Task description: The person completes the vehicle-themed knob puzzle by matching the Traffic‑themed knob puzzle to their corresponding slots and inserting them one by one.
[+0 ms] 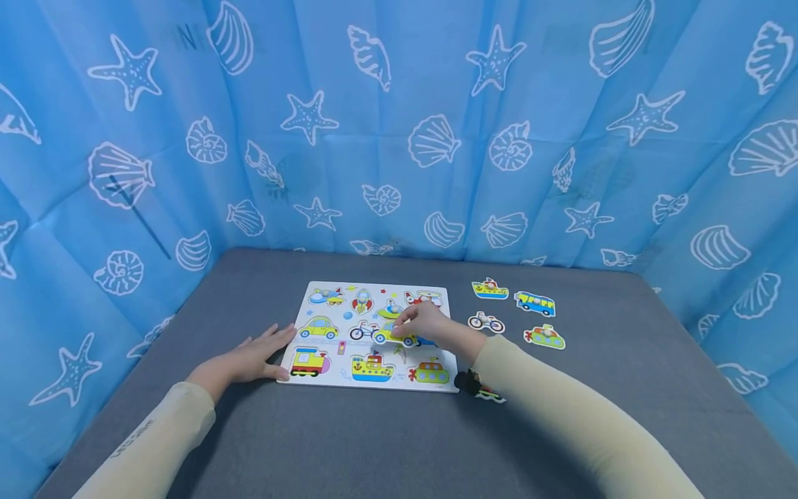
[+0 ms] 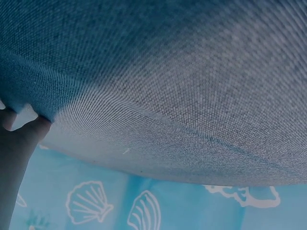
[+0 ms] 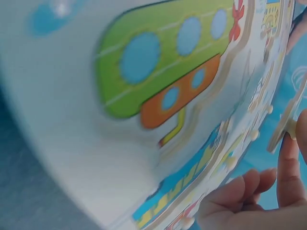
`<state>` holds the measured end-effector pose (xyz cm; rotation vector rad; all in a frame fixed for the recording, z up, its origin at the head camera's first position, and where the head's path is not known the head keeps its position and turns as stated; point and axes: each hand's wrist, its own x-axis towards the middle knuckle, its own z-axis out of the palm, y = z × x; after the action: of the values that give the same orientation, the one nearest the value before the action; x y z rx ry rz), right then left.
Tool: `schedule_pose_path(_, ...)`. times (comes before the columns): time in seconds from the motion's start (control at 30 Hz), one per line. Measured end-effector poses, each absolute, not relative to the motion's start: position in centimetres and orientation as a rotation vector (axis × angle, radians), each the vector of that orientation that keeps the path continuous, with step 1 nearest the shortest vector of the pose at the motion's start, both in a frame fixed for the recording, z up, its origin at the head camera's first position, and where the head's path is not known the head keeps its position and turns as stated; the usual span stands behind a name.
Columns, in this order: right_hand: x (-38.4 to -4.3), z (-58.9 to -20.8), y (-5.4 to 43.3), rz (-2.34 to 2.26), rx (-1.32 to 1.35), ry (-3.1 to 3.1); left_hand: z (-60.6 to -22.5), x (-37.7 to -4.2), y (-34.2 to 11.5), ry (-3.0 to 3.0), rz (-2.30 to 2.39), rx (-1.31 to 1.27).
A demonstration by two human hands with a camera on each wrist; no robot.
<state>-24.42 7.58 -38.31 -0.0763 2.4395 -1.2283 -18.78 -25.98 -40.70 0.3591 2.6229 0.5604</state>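
Two hands work at a white board (image 1: 339, 374) full of pictures. The right hand (image 1: 430, 326) pinches a yellow car piece (image 1: 389, 335) by its knob, over the middle of the board, next to the bike picture (image 1: 359, 332). From the right wrist, the piece shows only its thin edge, is cut off at the side, and stands apart from the board. The hand hides most of the bus picture (image 1: 426, 342) and part of the helicopter picture (image 1: 414, 299). The left hand (image 1: 258, 355) lies spread at the board's left edge; its own wrist view shows just dark bits of fingers. A loose boat (image 1: 490, 290), bus (image 1: 535, 304), bike (image 1: 486, 323) and submarine (image 1: 545, 337) lie to the right. One more piece (image 1: 489, 396) is mostly covered by the right arm, so I can't tell what it is.
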Motion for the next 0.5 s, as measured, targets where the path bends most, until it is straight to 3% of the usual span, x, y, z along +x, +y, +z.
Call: schedule_pose_path(0.5, -24.7, -38.8, 2.4, -1.256, -0.102, 2.445, -40.8, -19.0, -26.0, 2.618, 0.554, 0.379)
